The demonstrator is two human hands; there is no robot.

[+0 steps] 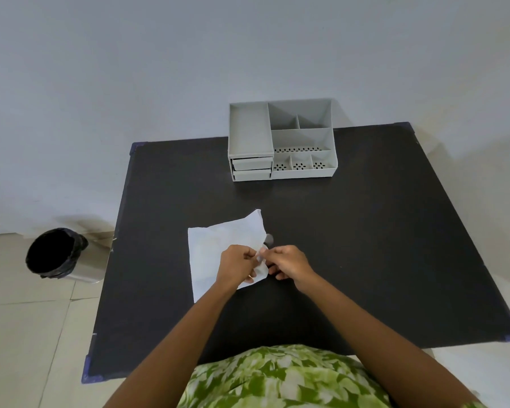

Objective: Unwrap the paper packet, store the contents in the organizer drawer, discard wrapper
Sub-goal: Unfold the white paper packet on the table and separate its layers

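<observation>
A white paper wrapper [218,245] lies partly unfolded on the black table [365,231], its far right corner lifted. My left hand [237,266] pinches the wrapper's right edge, and a folded flap curls under its fingers. My right hand [289,263] grips the same edge from the right, fingers closed on the paper. A small grey object [269,238] rests on the table just beyond my hands; I cannot tell what it is. The grey organizer [281,141] stands at the table's far edge, with two shut drawers [252,168] at its lower left.
A steel bin [58,254] lined with a black bag stands on the tiled floor left of the table. A pale wall rises behind the organizer. My green patterned clothing fills the bottom of the view.
</observation>
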